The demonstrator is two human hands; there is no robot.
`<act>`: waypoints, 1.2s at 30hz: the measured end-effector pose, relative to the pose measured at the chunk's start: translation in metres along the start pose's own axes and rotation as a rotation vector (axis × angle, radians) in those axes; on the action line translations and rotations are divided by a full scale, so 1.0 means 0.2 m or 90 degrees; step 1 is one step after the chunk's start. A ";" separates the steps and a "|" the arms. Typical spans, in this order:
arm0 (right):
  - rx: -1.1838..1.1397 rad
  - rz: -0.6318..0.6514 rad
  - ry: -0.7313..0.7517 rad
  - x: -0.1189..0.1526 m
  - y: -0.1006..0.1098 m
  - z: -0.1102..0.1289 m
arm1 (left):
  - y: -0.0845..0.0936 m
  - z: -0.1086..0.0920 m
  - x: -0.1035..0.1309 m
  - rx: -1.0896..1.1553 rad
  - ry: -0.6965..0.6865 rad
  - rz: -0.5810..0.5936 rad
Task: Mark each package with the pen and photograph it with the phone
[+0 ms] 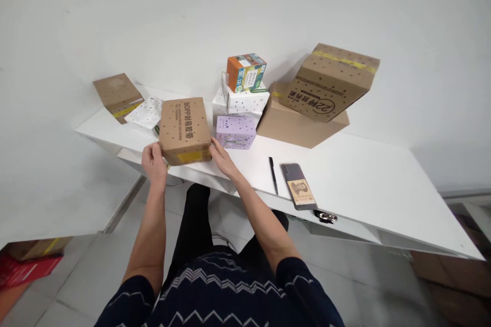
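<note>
Both hands, left hand and right hand, clasp the sides of a matte cardboard box at the smooth white desk's near edge; a lilac carton sits just right.

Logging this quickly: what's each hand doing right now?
Left hand: grips the brown box at its left side.
Right hand: grips the same box's right side.
</note>
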State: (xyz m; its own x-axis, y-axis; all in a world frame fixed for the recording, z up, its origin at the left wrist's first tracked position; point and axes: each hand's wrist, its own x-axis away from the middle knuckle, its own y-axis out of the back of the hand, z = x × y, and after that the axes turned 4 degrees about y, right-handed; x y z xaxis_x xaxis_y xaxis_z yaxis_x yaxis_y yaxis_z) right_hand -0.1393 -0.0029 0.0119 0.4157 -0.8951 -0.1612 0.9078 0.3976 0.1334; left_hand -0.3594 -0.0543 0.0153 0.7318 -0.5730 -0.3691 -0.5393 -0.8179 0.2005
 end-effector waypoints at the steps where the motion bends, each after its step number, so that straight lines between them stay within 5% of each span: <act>1: -0.011 -0.008 -0.001 0.03 0.04 0.00 | 0.02 -0.04 0.08 0.010 -0.004 -0.012; 4: -0.049 -0.036 0.002 0.13 0.19 -0.02 | 0.07 -0.15 0.36 0.042 -0.016 0.016; 9: -0.035 -0.179 0.033 0.20 0.42 -0.04 | -0.01 -0.28 0.77 0.058 -0.076 0.363; 14: 0.074 -0.325 -0.007 0.29 0.53 -0.08 | -0.22 -0.42 0.87 0.102 -0.119 0.594; 17: 0.189 -0.377 -0.045 0.41 0.57 -0.10 | -0.22 -0.43 0.86 0.132 -0.163 0.661; 20: 0.403 -0.423 -0.170 0.53 0.60 -0.11 | -0.11 -0.38 0.81 0.131 -0.266 0.556; 23: 0.581 -0.339 -0.355 0.60 0.61 -0.09 | 0.02 -0.32 0.71 0.084 -0.330 0.291; 26: 0.660 -0.242 -0.465 0.61 0.61 -0.07 | 0.08 -0.28 0.58 0.012 -0.288 0.075; 31: 0.654 -0.198 -0.476 0.59 0.59 -0.08 | 0.04 -0.27 0.48 -0.121 -0.238 0.100; 36: 0.625 -0.232 -0.466 0.60 0.60 -0.10 | -0.08 -0.33 0.60 -0.207 -0.288 0.201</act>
State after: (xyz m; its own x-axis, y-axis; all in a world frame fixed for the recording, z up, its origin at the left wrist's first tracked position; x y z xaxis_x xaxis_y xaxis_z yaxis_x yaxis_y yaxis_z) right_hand 0.0211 -0.0582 -0.0107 -0.2588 -0.9469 0.1909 0.4098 0.0714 0.9094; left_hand -0.2352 -0.1125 0.0279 0.2712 -0.7685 -0.5796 -0.4938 -0.6279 0.6015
